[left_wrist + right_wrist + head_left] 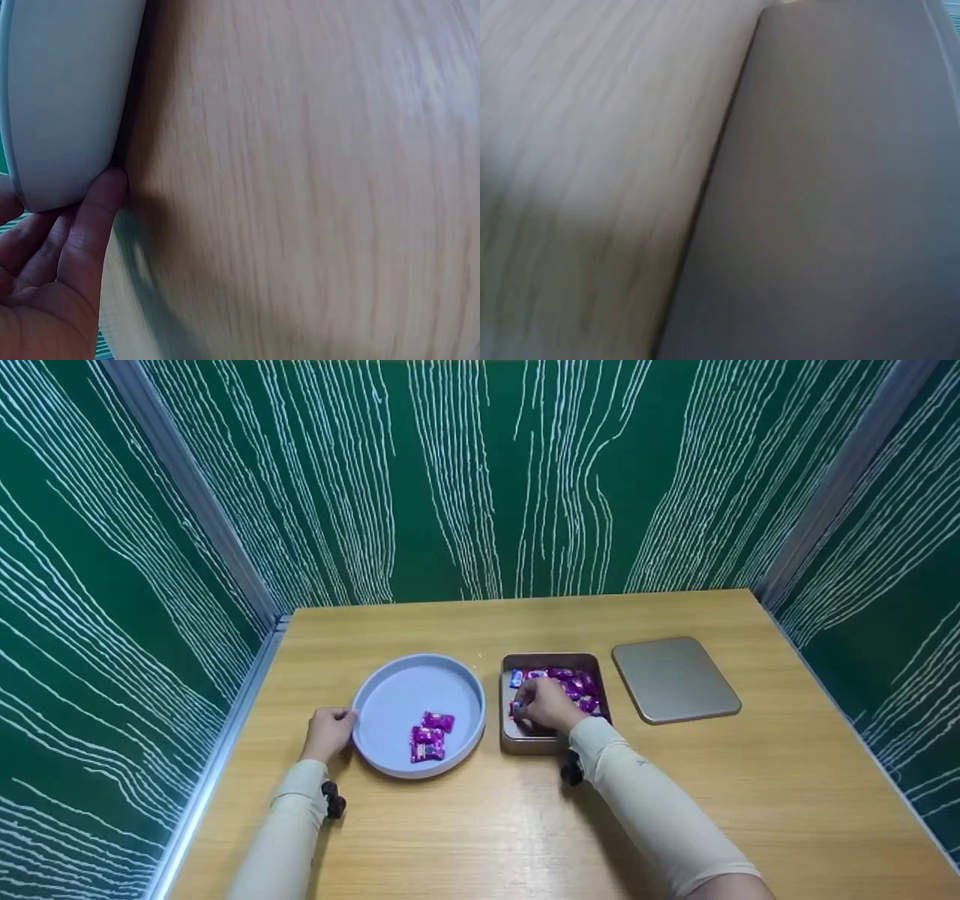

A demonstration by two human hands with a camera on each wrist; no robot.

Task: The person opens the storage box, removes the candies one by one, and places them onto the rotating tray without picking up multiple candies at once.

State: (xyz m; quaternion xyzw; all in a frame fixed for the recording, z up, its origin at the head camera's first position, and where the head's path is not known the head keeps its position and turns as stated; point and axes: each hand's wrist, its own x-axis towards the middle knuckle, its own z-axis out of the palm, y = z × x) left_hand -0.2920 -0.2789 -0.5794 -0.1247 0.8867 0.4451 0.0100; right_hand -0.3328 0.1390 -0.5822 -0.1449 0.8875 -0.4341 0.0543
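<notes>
My left hand [328, 733] holds the near-left rim of a round pale-blue tray [397, 690]. In the left wrist view the thumb lies at the rim and the fingers [94, 225] are against the tray's outer side. Several purple wrapped candies [427, 742] lie in the tray's lower right part. My right hand [550, 705] reaches into a square metal tin [534, 745], its curled fingertips pinching a small wrapped candy [514, 707] at the tin's left side. More purple candies [581, 681] fill the tin's back and right. The right wrist view shows the tin's outer wall [817, 187] but no hand.
A flat square metal lid [676, 680] lies on the wooden table [480, 825] to the right of the tin. Green panels [442, 480] with white wavy lines enclose the table at the back and both sides, with metal posts [202, 495] at the corners.
</notes>
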